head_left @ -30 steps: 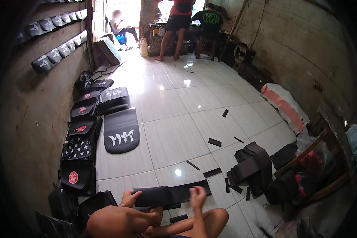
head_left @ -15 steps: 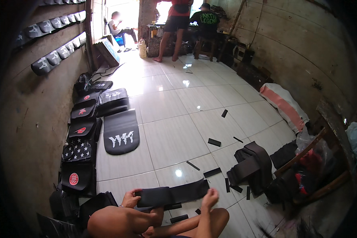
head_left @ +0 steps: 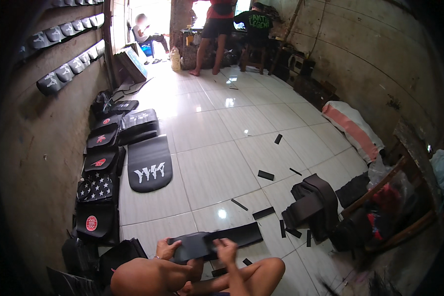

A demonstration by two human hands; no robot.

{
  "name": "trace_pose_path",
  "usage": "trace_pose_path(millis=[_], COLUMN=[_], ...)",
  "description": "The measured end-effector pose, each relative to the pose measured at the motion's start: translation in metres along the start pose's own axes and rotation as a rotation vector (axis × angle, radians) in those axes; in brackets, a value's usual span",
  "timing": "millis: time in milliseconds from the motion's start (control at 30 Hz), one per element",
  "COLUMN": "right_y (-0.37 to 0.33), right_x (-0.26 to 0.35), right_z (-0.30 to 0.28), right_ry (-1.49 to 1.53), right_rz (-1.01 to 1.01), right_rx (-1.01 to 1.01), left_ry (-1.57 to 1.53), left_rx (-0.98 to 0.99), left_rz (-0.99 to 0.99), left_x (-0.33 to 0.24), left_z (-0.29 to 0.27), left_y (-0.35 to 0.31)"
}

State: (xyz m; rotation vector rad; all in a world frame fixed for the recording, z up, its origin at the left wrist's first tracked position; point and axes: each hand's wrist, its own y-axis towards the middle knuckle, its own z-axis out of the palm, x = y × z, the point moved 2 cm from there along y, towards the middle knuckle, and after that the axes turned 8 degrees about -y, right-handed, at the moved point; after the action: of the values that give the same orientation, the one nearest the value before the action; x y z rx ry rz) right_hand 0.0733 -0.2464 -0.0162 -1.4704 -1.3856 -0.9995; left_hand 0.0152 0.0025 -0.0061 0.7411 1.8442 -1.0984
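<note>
My left hand (head_left: 167, 249) is closed on the left edge of a dark grey rectangular sheet piece (head_left: 191, 246), thumb on top. Beneath and beyond that piece a long black strip (head_left: 241, 235) stretches to the right over the tiles, its far end free of my hands. My right hand (head_left: 226, 250) is at the grey piece's right side, over the strip. Motion smears its fingers, so whether they grip anything does not show. Small black offcuts (head_left: 219, 272) lie beside my bent leg.
Folded black strips (head_left: 308, 207) are heaped at the right, with scattered offcuts (head_left: 264, 213) before them. Stacked black printed flaps (head_left: 97, 217) line the left wall. A wooden frame (head_left: 404, 232) and a white-pink sack (head_left: 352, 129) stand right. Several people are at the far end.
My right hand has left the strip's right end and moved left to the grey piece. The strip's right end now lies lower, and the grey piece shows on top. My left hand stays nearly in place.
</note>
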Motion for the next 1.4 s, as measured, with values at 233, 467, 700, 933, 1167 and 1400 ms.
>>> trace_pose_path(millis=[233,467,700,933,1167,1400], right_y=[0.038,-0.031,0.018,0.034,0.0,0.001], right_x=[-0.056,0.047,-0.009,-0.043,-0.022,-0.037], right_z=[-0.098,0.025,-0.055,-0.114,-0.029,-0.036], right_ry=[-0.167,-0.224,-0.107,-0.105,-0.019,-0.029], right_rz=[0.229,-0.461,0.123,0.086,0.091,0.1], right_rx=[-0.771,0.167,-0.202,-0.641,-0.297,-0.315], left_ry=[-0.109,-0.399,-0.421,0.518,0.534,-0.169], left_rx=[0.055,0.363,0.357,0.044,-0.05,0.025], left_rz=[-0.107,-0.218,-0.18,-0.008,-0.077,-0.488], left_x=[0.014,-0.022,-0.023,0.055,0.059,0.107], left_z=[-0.018,0.013,-0.009,-0.031,-0.023,-0.044], left_y=[0.015,-0.001,0.004,0.023,0.031,0.062])
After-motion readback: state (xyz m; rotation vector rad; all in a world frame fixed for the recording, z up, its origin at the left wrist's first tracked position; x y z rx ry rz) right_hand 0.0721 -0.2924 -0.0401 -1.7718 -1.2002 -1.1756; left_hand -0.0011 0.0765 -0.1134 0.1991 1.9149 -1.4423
